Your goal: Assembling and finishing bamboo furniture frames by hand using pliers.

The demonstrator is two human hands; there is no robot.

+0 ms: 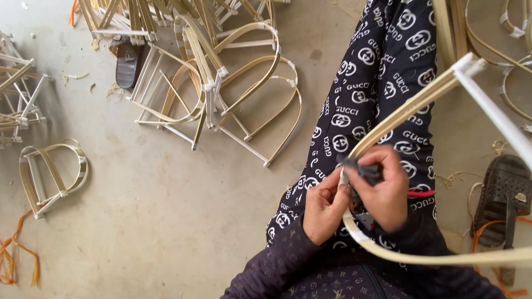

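Both hands, left (pixel 323 207) and right (pixel 382 188), grip a bent bamboo frame (pixel 399 113) over the lap.

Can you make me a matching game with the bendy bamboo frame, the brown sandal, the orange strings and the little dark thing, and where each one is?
Things:
1. Curved pale bamboo strip frame
2. Brown perforated rubber sandal
3. Orange plastic strings
4. Small dark grey piece

Places:
A. On the concrete floor at the bottom left corner
B. Pinched in the right hand, next to the left hand
C. On the floor at the far right
D. Bent across the person's lap, held in both hands

Pairs: 1-D, 2-C, 3-A, 4-B
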